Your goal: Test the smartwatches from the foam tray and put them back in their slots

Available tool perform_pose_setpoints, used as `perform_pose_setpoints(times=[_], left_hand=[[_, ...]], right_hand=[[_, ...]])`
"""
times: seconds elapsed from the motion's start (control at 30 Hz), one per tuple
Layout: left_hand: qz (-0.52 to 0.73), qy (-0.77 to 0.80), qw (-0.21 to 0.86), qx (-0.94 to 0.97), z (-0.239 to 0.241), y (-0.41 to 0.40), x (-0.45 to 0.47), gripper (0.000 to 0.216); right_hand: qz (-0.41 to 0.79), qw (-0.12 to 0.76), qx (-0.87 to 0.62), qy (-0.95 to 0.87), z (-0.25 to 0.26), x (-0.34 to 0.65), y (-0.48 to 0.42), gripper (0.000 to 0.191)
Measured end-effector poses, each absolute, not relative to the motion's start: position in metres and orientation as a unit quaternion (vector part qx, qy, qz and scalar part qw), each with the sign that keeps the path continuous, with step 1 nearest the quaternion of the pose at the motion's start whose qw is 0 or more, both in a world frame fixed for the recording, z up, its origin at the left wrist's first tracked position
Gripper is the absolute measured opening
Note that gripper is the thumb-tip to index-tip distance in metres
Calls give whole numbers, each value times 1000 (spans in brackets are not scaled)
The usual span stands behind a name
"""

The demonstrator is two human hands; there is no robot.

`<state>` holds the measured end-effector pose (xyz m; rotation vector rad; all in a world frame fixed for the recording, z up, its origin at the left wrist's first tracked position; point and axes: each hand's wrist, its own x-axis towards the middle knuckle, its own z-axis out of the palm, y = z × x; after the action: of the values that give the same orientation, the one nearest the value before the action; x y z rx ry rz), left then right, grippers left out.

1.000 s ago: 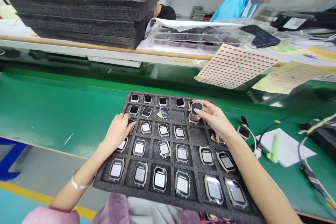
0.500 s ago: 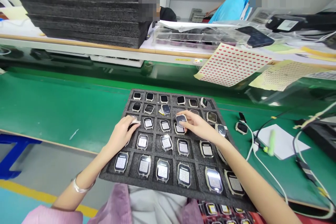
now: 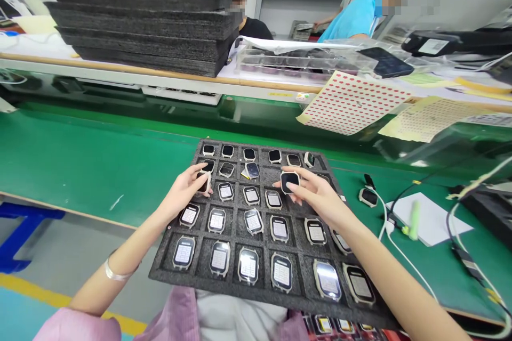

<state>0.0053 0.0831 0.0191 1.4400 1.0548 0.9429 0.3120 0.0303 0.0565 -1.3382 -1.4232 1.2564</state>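
A black foam tray (image 3: 256,292) with square pockets lies before me, holding several smartwatch bodies without straps. Many in the nearer rows have lit screens, like the watch (image 3: 248,265) in the front row; those at the back are dark. At the tray's left side, my left hand (image 3: 184,185) is closed on a smartwatch (image 3: 204,181), lifted and tilted, its face partly behind the thumb. My right hand (image 3: 318,194) grips another smartwatch (image 3: 289,182) by its edges above the third and fourth columns, dark screen facing up.
Green bench (image 3: 80,154) surrounds the tray. On the right lie a watch (image 3: 368,196), white cables, a white sheet (image 3: 430,218) and a green pen-like item (image 3: 415,219). A raised shelf carries stacked black foam (image 3: 136,21) and a hanging red-dotted sticker sheet (image 3: 354,101). People work beyond.
My right hand has lifted its watch and moved it slightly right, uncovering the lit watch beneath. My left hand has raised its watch, now showing more of it.
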Motion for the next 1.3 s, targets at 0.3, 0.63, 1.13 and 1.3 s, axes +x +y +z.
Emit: perform_pose_setpoints(times=[0.3,0.63,1.13,1.3], left_hand=[[376,389,594,596,55,103,64,60],[333,378,455,734,41,114,85,46],[326,350,491,728,28,109,84,46],[329,346,492,728,28,108,81,49]], right_hand=[[592,459,-425,-508,64,317,57,49],[691,452,-346,-445,52,316,70,46],[717,449,-338,-412,35,312,70,40],[704,453,-340,-428,39,309,66,37]])
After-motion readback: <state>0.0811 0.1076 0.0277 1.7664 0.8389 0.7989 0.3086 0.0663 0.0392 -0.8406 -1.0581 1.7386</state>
